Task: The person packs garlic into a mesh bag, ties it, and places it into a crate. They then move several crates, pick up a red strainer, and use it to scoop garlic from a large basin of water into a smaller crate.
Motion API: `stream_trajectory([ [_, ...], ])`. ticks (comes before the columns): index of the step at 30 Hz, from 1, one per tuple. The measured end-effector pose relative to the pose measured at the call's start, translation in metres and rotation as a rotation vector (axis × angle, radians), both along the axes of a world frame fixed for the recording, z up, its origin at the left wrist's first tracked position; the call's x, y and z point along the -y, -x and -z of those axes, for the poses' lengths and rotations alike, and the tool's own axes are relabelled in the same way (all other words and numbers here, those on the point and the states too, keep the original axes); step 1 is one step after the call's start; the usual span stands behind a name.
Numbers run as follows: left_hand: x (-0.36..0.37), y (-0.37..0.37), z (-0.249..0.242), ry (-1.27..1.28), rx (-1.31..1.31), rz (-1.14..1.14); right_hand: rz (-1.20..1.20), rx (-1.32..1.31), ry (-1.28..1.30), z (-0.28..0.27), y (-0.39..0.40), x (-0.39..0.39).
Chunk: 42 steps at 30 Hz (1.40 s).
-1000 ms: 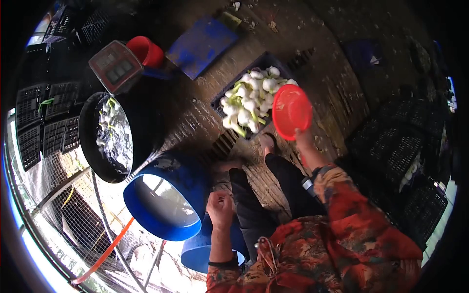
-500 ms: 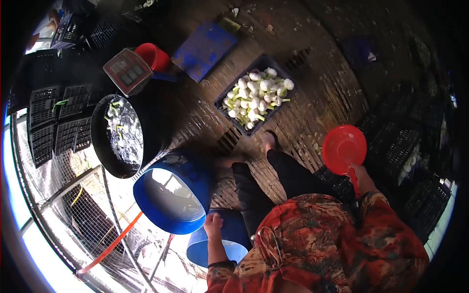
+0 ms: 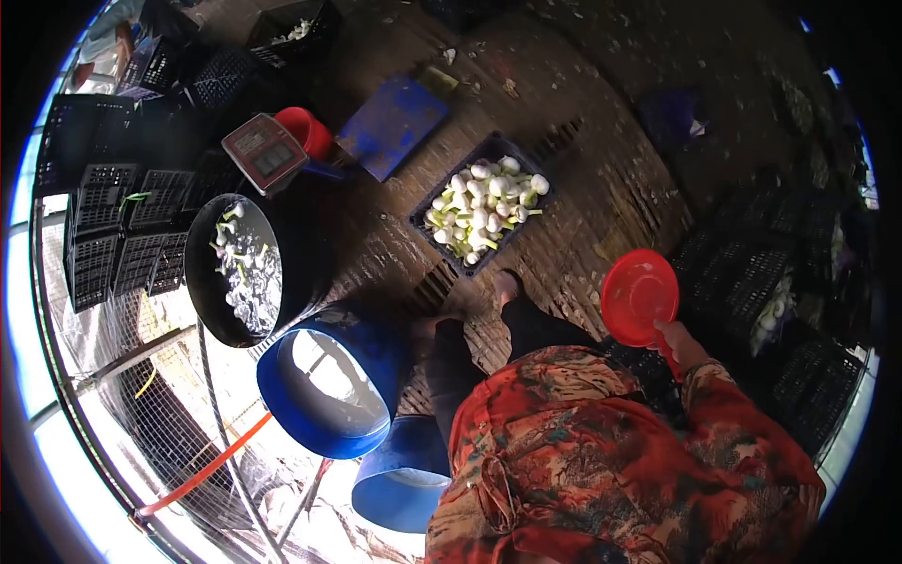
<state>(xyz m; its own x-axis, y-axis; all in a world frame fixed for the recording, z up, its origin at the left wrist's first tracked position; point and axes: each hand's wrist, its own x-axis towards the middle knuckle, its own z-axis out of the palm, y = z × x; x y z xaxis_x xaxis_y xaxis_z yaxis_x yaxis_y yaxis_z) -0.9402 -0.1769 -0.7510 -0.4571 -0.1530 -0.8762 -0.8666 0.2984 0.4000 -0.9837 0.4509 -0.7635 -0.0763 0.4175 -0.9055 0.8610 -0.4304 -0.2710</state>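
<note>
My right hand (image 3: pixel 683 345) is closed round the handle of a red plastic dipper (image 3: pixel 640 297), held out on the right with its round bowl facing up. My left hand is out of sight, perhaps behind the patterned smock. A black crate (image 3: pixel 420 214) of white bulbs (image 3: pixel 487 202) with short green stems stands on the floor ahead of my feet. To the left, a blue barrel (image 3: pixel 287 414) holds greyish liquid, and a second blue barrel (image 3: pixel 376 498) sits below it. Farther left, a dark tub (image 3: pixel 199 282) contains water with several bulbs afloat.
A scale (image 3: pixel 266 150) and a red bucket (image 3: pixel 305 132) stand at the upper left, beside a blue platform (image 3: pixel 393 127). Stacked black crates (image 3: pixel 105 197) line the left side; more crates (image 3: pixel 742 273) are on the right. Slatted boards form the floor.
My left hand has gone out of view from beside the lower blue barrel. The dipper in my right hand has shifted slightly left and down. My view has tilted a little.
</note>
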Motion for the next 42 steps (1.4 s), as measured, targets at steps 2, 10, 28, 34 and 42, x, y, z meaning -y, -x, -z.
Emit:
stream_trajectory([
  [2, 0.01, -0.002, -0.001, 0.017, 0.005, -0.002, -0.008, -0.034, 0.027, 0.003, 0.0, 0.005],
  [10, 0.052, 0.174, 0.081, 0.063, -0.222, 0.092, 0.091, -0.001, -0.165, -0.021, -0.037, 0.054],
  [28, -0.449, 0.439, 0.283, 0.029, -0.362, 0.763, 0.439, 0.326, -0.097, 0.084, -0.103, 0.105],
  [34, -0.518, 0.445, 0.376, 0.242, -0.437, 0.599, 0.49, 0.317, -0.032, 0.086, -0.135, 0.079],
  [42, -0.459, 0.439, 0.327, -0.358, -0.141, -0.324, 0.445, 0.365, -0.114, 0.102, -0.109, 0.044],
])
